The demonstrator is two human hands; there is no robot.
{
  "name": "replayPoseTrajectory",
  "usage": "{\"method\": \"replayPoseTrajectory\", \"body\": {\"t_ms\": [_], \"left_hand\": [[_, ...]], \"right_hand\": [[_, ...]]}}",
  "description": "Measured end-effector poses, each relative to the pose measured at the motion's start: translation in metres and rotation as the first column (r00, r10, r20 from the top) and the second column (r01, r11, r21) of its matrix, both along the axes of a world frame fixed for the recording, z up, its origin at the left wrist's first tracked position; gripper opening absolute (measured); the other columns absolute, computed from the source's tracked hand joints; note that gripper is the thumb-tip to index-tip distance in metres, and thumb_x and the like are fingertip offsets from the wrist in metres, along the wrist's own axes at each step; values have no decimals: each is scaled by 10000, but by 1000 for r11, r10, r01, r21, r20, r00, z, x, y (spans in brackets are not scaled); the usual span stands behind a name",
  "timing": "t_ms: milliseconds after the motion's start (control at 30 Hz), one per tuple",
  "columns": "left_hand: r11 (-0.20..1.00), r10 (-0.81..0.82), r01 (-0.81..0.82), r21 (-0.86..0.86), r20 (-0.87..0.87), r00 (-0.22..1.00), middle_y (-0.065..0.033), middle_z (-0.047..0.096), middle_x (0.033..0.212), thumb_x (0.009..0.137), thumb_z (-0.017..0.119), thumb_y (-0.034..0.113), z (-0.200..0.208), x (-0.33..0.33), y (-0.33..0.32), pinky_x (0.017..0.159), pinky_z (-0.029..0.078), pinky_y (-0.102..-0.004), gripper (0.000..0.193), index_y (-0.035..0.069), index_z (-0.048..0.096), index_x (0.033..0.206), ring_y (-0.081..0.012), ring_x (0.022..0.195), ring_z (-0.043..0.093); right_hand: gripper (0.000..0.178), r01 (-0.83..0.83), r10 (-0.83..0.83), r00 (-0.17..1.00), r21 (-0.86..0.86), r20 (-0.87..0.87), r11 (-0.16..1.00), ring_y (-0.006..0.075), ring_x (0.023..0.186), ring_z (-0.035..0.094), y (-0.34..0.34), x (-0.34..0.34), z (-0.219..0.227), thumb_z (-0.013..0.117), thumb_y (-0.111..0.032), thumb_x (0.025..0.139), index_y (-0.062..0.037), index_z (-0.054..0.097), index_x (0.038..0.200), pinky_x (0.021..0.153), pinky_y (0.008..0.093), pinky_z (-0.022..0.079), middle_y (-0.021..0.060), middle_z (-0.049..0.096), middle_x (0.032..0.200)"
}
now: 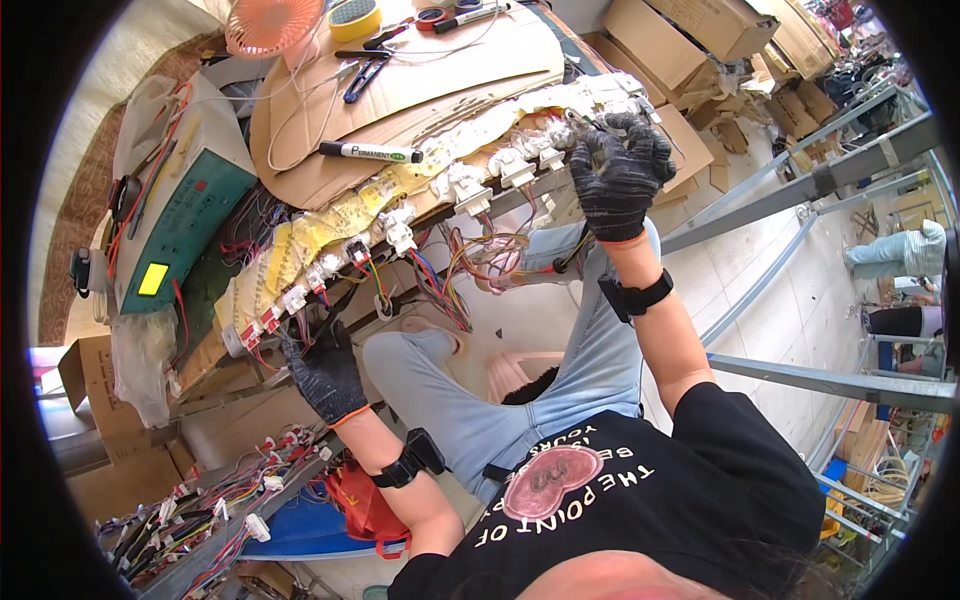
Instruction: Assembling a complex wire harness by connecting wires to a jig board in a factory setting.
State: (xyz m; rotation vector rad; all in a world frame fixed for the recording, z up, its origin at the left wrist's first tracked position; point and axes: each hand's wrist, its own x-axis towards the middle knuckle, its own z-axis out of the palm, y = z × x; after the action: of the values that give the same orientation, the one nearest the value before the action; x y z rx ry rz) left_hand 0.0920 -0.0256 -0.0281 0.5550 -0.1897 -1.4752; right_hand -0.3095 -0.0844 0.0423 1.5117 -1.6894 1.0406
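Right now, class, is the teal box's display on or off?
On: the display glows bright yellow-green on the teal box.

Near the right corner of the work surface (572, 35), anything between the fingers of the right hand (620, 180) is too small to identify — toward the left corner, the left hand's (325, 375) fingertips are partly hidden. On the far side, a fan (275, 25) is cropped.

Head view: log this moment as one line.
Left hand: at left end of connector row | Right hand: at its right end | Grips: unclear | Around: marker on cardboard
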Motion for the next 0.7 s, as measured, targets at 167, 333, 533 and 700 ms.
{"method": "replayPoseTrajectory", "body": {"t_ms": [167,333,533,700], "left_hand": [[1000,2,-2,9,1,1000,-125,615,1107,910,454,311,-3,-5,-5,836,487,-428,333,90,573,1130,-249,990,604],[995,72,-75,63,48,996,-100,635,1059,906,462,327,1,1,-3,812,490,-421,322,101,597,1091,-242,943,616],[988,151,-151,11,5,988,-85,620,1084,889,487,347,-16,-4,-3,782,487,-435,279,185,590,1092,-260,959,586],[970,206,-203,136,-4,979,-62,633,975,896,416,431,-4,-11,-1,792,459,-409,315,192,586,1011,-234,871,580]], "right_hand": [[189,4,-1,998,36,-62,999,264,947,510,0,-9,-2,707,-157,600,-132,669,784,819,416,378,58,580,966],[215,-76,83,990,66,-111,995,273,991,497,-9,-12,-7,691,-202,614,-152,648,819,826,436,332,45,575,1019],[266,-358,360,923,41,-135,933,265,1114,496,1,-10,16,680,-167,748,-152,661,1013,949,401,385,82,582,1128],[304,-183,248,924,232,-292,955,276,1163,476,10,-5,19,647,-143,767,-148,643,1071,960,372,395,56,538,1242]]}}
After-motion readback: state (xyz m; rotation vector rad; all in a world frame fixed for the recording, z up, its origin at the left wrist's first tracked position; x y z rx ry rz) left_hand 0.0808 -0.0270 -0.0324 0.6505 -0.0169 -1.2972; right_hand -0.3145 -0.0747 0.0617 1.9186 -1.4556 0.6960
